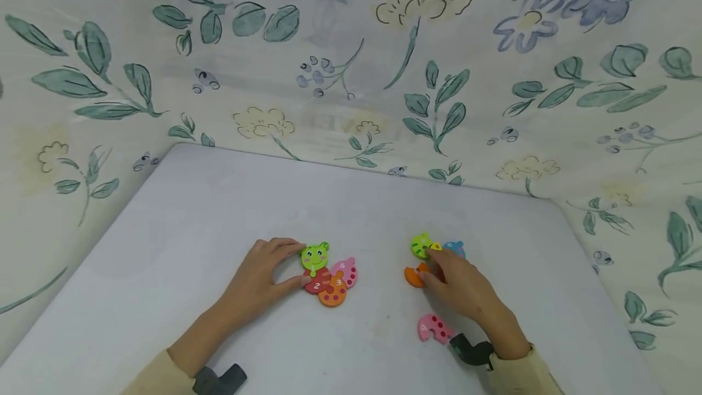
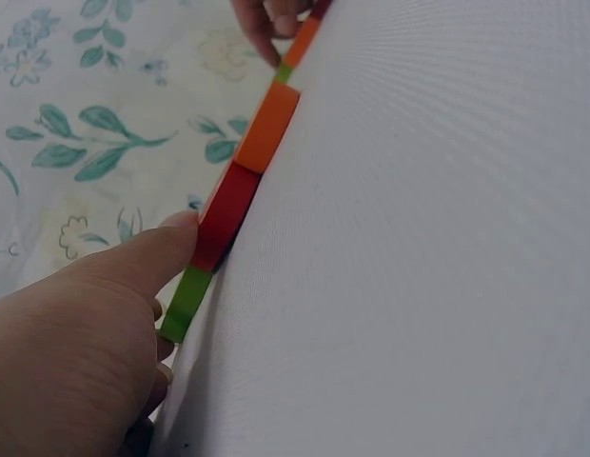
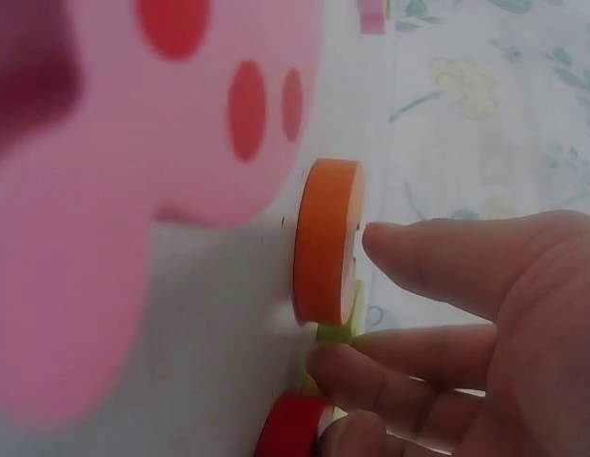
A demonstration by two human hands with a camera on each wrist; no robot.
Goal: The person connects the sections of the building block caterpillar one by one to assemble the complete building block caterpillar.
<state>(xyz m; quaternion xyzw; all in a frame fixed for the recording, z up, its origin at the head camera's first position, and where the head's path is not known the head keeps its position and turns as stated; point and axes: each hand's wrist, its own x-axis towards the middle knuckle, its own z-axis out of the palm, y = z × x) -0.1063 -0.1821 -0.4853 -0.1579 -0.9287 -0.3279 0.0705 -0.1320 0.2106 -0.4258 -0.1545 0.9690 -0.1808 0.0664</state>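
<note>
My left hand [image 1: 255, 285] holds the joined puzzle pieces at their left side, fingertips by the green smiling head [image 1: 315, 257] and thumb against the red "2" piece [image 1: 317, 282]. An orange "3" piece [image 1: 333, 292] and a pink "4" piece [image 1: 345, 272] are linked to it. My right hand [image 1: 466, 285] hovers over loose pieces, thumb and fingers apart in the right wrist view. Around its fingertips are a green piece [image 1: 420, 245], a blue piece [image 1: 454, 248] and an orange piece [image 3: 325, 243]. A red piece [image 3: 293, 428] is beside the lower fingers, partly hidden.
A loose pink piece [image 1: 433, 327] lies on the white table [image 1: 219, 200], close to the black strap device [image 1: 470, 350] on my right wrist. Patterned cloth [image 1: 340, 66] surrounds the table. Another black device [image 1: 220, 380] is on my left wrist.
</note>
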